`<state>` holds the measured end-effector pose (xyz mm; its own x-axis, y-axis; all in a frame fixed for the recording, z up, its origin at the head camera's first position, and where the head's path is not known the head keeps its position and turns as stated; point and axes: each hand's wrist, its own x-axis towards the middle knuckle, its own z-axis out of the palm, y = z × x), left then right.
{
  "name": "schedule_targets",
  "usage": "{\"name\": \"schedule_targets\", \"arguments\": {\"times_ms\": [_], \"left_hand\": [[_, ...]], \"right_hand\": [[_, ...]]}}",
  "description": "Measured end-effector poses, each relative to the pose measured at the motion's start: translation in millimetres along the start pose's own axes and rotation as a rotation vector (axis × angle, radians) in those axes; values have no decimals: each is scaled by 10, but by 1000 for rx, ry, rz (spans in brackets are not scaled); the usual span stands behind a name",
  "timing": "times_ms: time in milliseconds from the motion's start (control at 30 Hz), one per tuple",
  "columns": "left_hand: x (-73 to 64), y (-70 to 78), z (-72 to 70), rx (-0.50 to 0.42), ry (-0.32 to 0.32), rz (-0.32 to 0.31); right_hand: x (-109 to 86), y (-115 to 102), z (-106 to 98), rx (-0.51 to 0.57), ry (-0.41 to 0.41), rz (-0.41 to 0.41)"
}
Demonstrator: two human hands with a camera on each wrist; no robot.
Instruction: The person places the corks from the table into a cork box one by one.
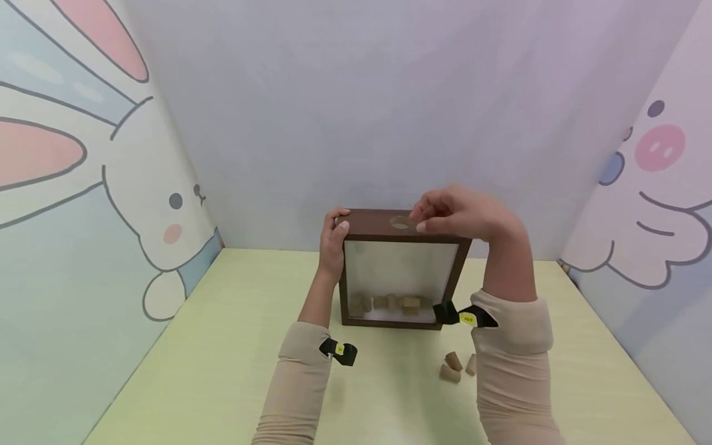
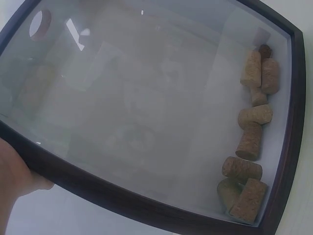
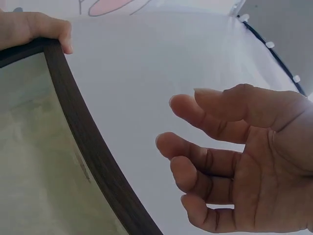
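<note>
A dark brown wooden shadow box (image 1: 369, 230) with a glass front stands upright on the table. Its top has a round hole (image 1: 400, 222). Several corks (image 2: 249, 200) lie along the bottom inside, behind the glass. My left hand (image 1: 332, 248) grips the box's top left corner, thumb on the top near the front edge. Just over the top, to the right of the hole, is my right hand (image 1: 458, 213). In the right wrist view, its fingers (image 3: 183, 174) are loosely bent and nothing is between them.
A few loose corks (image 1: 450, 373) lie on the pale yellow-green table (image 1: 267, 309), in front of the box and beside my right sleeve (image 1: 512, 371). Behind the box rises a plain pale wall (image 1: 311, 123). Panels with cartoon animals (image 1: 144, 216) flank the table on both sides.
</note>
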<state>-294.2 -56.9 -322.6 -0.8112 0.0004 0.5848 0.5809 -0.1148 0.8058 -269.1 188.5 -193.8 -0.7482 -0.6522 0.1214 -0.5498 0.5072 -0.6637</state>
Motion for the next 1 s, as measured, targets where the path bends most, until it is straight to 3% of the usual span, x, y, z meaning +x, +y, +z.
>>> {"name": "schedule_targets", "arguments": {"times_ms": [100, 367, 500, 733, 1000], "left_hand": [[1, 14, 6, -7, -2, 4], [-1, 47, 11, -6, -6, 10], [-2, 50, 3, -5, -13, 12], [-1, 50, 0, -6, -11, 2], [-15, 53, 8, -4, -9, 1]], "right_hand": [[-110, 13, 53, -1, 19, -92], [-384, 141, 281, 22, 148, -217], [-478, 260, 421, 41, 234, -200], [-619, 480, 631, 180, 366, -148], [-774, 674, 859, 299, 413, -147]]}}
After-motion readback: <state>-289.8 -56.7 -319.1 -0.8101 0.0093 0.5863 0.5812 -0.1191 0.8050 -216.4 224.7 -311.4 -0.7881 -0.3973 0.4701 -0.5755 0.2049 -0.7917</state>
